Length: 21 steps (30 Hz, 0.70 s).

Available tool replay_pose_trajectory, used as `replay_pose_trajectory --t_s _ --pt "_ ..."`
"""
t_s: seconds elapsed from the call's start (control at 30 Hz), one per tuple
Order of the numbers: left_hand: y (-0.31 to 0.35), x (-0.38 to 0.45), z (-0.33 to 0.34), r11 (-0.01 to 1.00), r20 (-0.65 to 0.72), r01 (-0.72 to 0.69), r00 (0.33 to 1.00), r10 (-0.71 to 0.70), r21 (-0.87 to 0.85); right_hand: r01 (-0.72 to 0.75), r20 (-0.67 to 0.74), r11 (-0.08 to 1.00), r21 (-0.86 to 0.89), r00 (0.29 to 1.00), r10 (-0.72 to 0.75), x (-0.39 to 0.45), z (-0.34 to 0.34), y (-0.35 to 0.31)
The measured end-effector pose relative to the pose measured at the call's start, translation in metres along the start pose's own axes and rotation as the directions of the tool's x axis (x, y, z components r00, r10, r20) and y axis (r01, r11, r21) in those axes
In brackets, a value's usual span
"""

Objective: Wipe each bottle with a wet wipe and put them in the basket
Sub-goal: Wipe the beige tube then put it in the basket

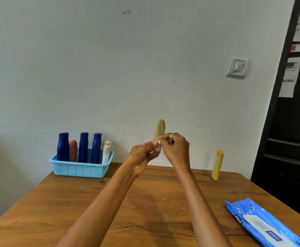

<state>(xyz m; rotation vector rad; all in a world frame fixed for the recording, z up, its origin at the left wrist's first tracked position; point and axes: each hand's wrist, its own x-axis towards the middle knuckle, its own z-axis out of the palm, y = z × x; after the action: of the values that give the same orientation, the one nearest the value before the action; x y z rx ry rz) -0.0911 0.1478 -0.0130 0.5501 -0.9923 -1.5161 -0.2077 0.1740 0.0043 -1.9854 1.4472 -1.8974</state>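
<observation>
From my remote feed, well to the left of the hands and farther back, a light blue basket (81,167) sits at the far edge of the wooden desk (145,207), against the wall. It holds three dark blue bottles (83,147) standing upright, a pinkish bottle (73,149) between the first two, and a white bottle (106,151) at its right end. At centre, both arms reach forward above the desk. The left hand (142,155) has its fingers curled round the lower end of a pale yellow-green bottle (159,130), held upright in the air. The right hand (175,146), touching the left, pinches a thin translucent wet wipe (158,148) against that bottle's lower part; the wipe is blurred and I cannot tell its full shape. Well to the right of the hands and slightly behind them, a yellow bottle (217,164) stands alone on the desk. Nearer than the hands and far right, a blue pack of wet wipes (263,225) lies flat at the desk's edge.
</observation>
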Motion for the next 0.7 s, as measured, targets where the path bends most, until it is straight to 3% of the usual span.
replay_pose_trajectory --t_s 0.1,0.2,0.4,0.6,0.7 --pt "0.000 0.000 0.000 1.000 -0.019 0.001 1.000 0.000 0.016 -0.012 -0.050 1.000 -0.003 0.999 0.012 0.003 -0.003 0.002" --pt "-0.003 0.000 0.003 0.999 -0.002 0.024 1.000 -0.024 0.048 0.077 -0.155 0.997 0.030 0.985 -0.072 0.004 -0.005 -0.001" --pt "-0.010 0.002 0.005 0.998 -0.014 0.034 0.999 -0.033 0.046 0.164 0.046 0.978 -0.130 0.986 -0.159 -0.003 0.002 0.006" --pt "-0.006 -0.002 0.002 0.996 -0.009 0.086 0.996 -0.086 0.014 0.024 -0.040 0.999 -0.036 0.999 -0.026 -0.004 0.002 0.015" --pt "-0.005 -0.003 0.004 0.992 -0.002 0.128 0.992 -0.128 -0.017 0.071 -0.031 0.997 -0.020 0.997 -0.072 -0.004 -0.001 0.017"
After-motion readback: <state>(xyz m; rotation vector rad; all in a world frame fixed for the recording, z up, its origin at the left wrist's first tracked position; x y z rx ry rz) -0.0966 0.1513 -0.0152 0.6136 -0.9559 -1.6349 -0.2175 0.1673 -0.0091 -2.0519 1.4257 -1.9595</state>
